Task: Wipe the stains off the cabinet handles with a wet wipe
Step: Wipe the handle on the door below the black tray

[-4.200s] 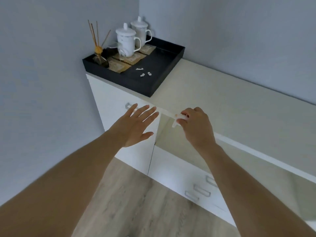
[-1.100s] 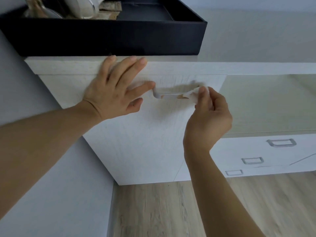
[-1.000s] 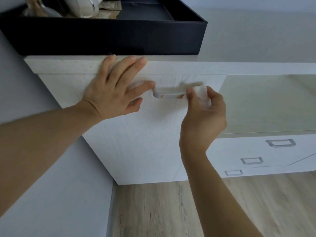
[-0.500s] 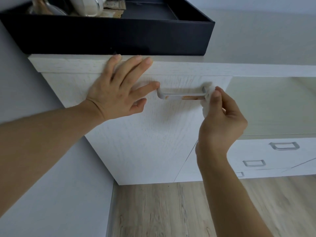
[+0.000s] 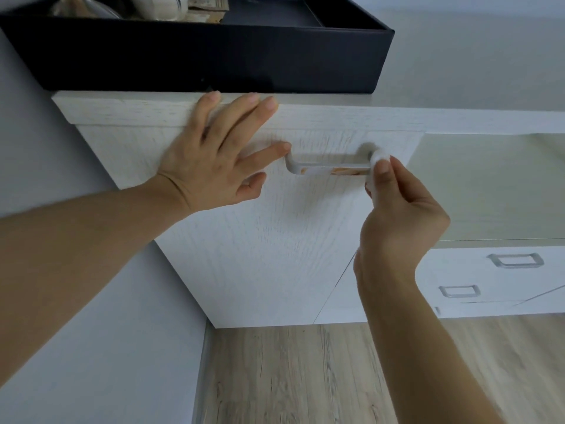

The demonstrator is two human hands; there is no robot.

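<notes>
Wet wipe [image 5: 379,156] on handle [image 5: 330,169], R hand [image 5: 400,209]

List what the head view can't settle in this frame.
- Right end of the handle: hidden by the wet wipe pinched in the right hand.
- Items in the black tray: cut off by the top edge.
- Door area under the left hand: covered.

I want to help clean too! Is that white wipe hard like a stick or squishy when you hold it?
Probably squishy: the wet wipe looks bunched and crumpled where the right hand pinches it. It seems to fold around the end of the handle, so likely floppy. Probably light too.
</notes>
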